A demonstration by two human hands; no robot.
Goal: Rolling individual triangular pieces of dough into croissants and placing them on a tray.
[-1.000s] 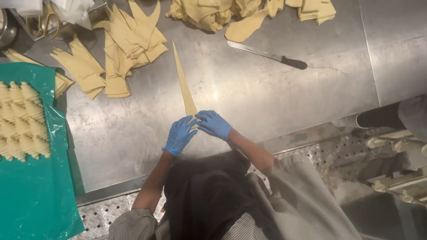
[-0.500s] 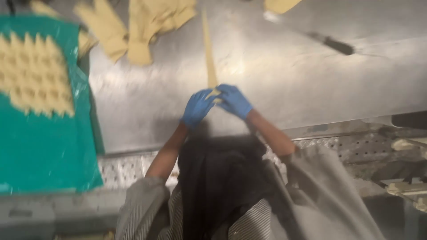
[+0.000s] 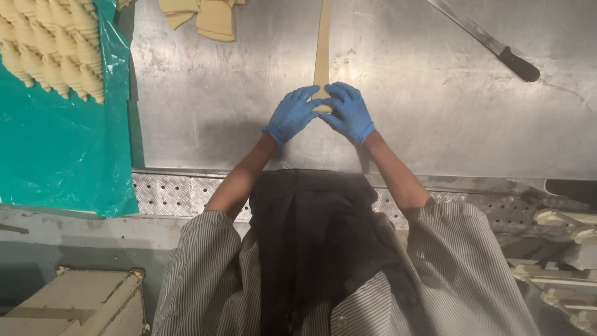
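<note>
Both gloved hands rested on the near, wide end of a long dough strip (image 3: 322,43) that lay flat on the steel table (image 3: 435,124) and ran straight away from the person. The left hand (image 3: 291,115) and right hand (image 3: 348,112) lay open, fingers spread flat, palms pressing the dough rather than gripping it. To roll well from here, I judged that even pressure from both palms and a straight line would keep the roll tight and the tip centred. Left of the strip, shaped pastries (image 3: 53,53) sat in rows on a green plastic sheet (image 3: 62,155). Cut dough pieces (image 3: 208,17) lay just beyond the sheet's corner. A black-handled knife (image 3: 491,43) lay well right of the strip. No labels or packages showed.
</note>
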